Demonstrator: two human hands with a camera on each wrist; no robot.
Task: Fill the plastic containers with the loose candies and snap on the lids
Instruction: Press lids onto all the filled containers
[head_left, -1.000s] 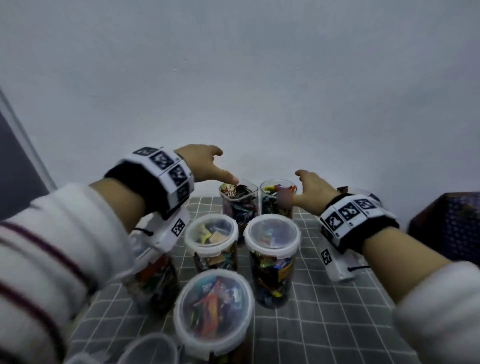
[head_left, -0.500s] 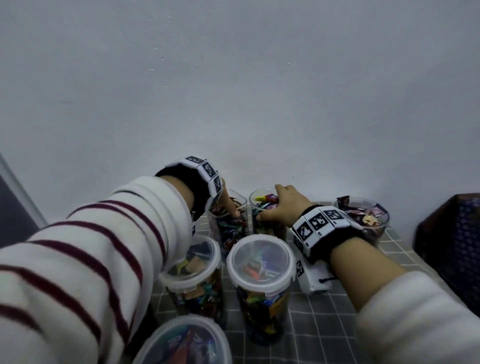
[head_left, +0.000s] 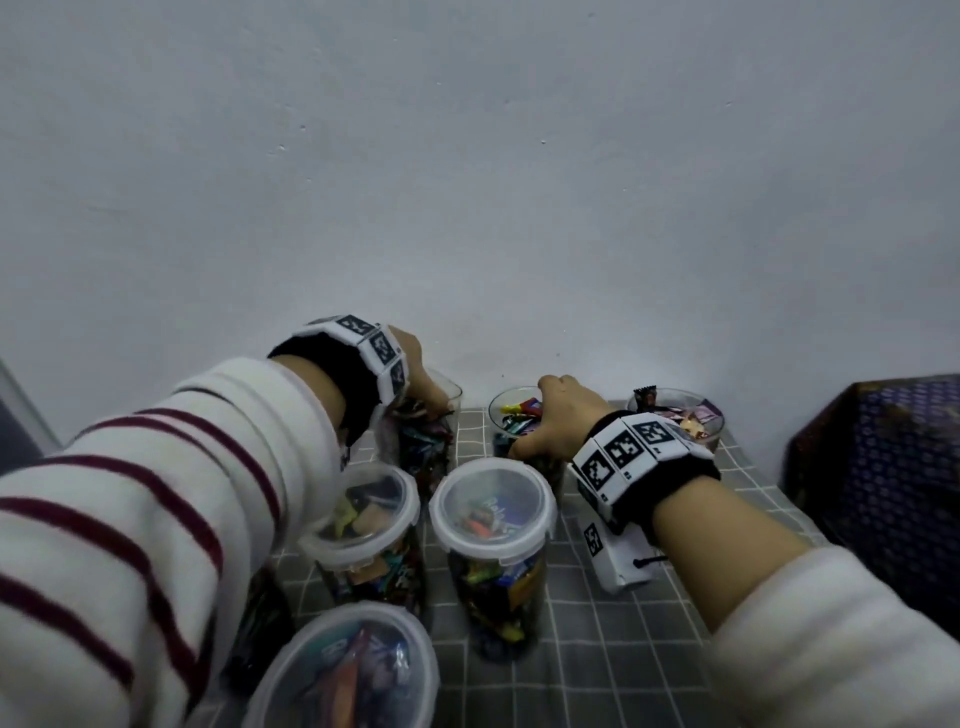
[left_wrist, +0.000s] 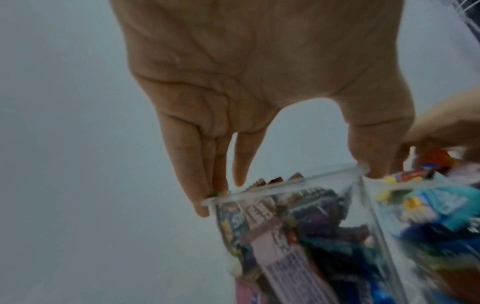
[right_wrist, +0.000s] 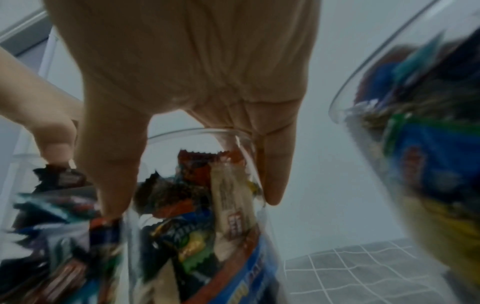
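Two lidless clear containers full of wrapped candies stand at the back of the table. My left hand (head_left: 426, 395) grips the back-left container (head_left: 441, 431) from above. In the left wrist view its fingers (left_wrist: 202, 185) lie over the far rim and its thumb sits on the near rim of that container (left_wrist: 285, 236). My right hand (head_left: 540, 426) grips the middle container (head_left: 511, 410) the same way. In the right wrist view this hand (right_wrist: 192, 205) spans the middle container (right_wrist: 228, 226) from thumb to fingers. The two containers touch side by side.
A third open container (head_left: 675, 415) of candies stands at the back right. Three lidded containers (head_left: 493, 509) stand in front, under my arms. The grey checked cloth (head_left: 597, 649) covers the table, a dark purple basket (head_left: 883, 493) is at the right, and a wall is close behind.
Both hands have dropped from above the back containers onto their rims and taken hold. My head has moved closer and lower.
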